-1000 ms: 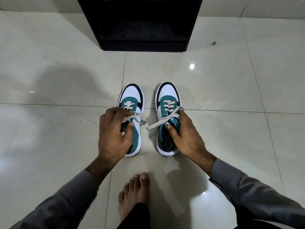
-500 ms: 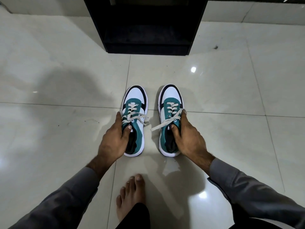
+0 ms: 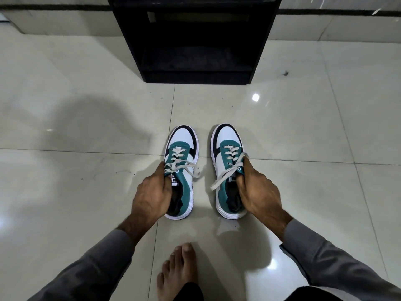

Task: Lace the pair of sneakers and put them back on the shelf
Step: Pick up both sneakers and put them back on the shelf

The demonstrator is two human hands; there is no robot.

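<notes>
One shelf (image 3: 196,53): black, open-fronted, standing on the tiled floor (image 3: 76,192) well beyond the shoes, nothing between.
Left sneaker (image 3: 184,148): teal and white, laced, on the floor; the left hand (image 3: 152,196) grips its collar, fingers curled inside.
Right sneaker (image 3: 225,142): just beside it; the right hand (image 3: 258,192) grips its collar likewise.
Bare foot (image 3: 180,272): near, behind both.

Glossy tiled floor (image 3: 86,192); matt black shelf (image 3: 130,40); cloth laces (image 3: 180,165).
</notes>
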